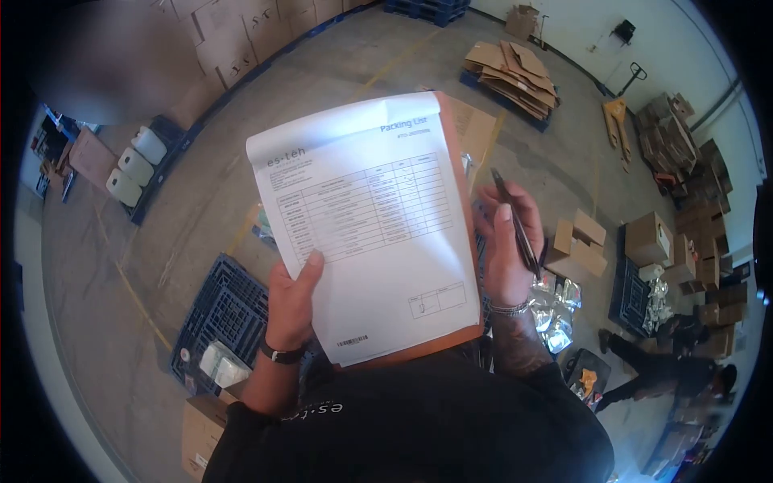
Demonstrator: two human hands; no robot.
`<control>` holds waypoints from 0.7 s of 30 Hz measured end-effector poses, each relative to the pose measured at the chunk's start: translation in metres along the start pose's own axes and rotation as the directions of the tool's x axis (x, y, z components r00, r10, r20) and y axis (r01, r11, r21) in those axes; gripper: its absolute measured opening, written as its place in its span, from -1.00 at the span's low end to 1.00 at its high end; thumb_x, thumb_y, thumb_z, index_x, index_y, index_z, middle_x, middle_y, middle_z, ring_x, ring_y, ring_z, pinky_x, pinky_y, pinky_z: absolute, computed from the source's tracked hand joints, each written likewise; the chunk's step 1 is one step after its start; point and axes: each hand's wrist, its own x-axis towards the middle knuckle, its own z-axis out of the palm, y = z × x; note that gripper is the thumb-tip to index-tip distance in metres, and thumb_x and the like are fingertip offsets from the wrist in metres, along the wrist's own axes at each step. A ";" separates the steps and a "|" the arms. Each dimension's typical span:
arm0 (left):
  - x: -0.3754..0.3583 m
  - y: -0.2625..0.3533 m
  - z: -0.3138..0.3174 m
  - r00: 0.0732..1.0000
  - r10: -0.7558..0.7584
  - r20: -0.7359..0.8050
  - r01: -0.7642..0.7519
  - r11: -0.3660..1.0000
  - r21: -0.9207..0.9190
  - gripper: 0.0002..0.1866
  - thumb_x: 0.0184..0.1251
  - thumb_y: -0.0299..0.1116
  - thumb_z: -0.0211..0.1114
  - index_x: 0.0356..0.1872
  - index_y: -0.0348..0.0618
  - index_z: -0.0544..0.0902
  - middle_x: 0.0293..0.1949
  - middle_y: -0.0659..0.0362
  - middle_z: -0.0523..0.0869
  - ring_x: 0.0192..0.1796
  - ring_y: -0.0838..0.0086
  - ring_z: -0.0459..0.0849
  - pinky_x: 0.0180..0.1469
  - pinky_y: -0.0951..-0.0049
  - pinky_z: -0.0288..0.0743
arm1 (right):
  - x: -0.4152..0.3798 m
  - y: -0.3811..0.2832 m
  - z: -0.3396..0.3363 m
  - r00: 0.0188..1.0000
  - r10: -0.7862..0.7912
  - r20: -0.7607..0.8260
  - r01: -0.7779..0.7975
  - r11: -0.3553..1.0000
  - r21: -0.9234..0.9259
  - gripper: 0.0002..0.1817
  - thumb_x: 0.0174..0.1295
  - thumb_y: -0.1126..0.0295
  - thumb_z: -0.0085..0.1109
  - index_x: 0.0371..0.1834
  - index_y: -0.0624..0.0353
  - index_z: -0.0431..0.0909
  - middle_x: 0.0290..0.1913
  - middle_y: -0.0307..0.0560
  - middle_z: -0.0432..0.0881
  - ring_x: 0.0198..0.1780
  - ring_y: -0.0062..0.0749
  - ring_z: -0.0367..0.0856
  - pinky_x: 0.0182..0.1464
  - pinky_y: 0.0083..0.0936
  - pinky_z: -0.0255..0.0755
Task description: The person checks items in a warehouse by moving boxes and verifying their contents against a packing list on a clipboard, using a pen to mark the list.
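Note:
A white packing list (pixel 378 282) with a printed table and small pen marks lies on an orange-brown board (pixel 456 161), its top edge curled over. My left hand (pixel 291 299) grips the lower left side, thumb on the paper and fingers hidden behind. Right of the sheet, my right hand (pixel 507 249) holds a dark pen (pixel 518 221) between thumb and fingers, its tip pointing up and away from the paper. A signature shows in the small box at the sheet's lower right.
Blue pallets (pixel 221 310) stand on the floor at left. Flattened cardboard (pixel 511 76) is stacked behind. An open box (pixel 576 244) and silvery packages (pixel 555 310) are at right, near a person (pixel 672 374) in dark clothes. A yellow pallet jack (pixel 617 133) stands farther back.

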 end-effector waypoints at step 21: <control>-0.007 -0.003 0.005 0.998 0.029 0.053 -0.042 0.962 0.268 -0.52 0.38 -0.36 0.17 0.24 -0.41 0.37 0.12 -0.02 0.57 0.07 0.32 0.58 0.11 0.36 0.46 | -0.018 0.004 -0.013 0.999 0.051 -0.006 -0.051 0.991 -0.121 -0.71 0.33 0.37 0.18 0.06 0.23 0.50 -0.05 -0.20 0.59 0.03 -0.59 0.49 0.12 -0.55 0.37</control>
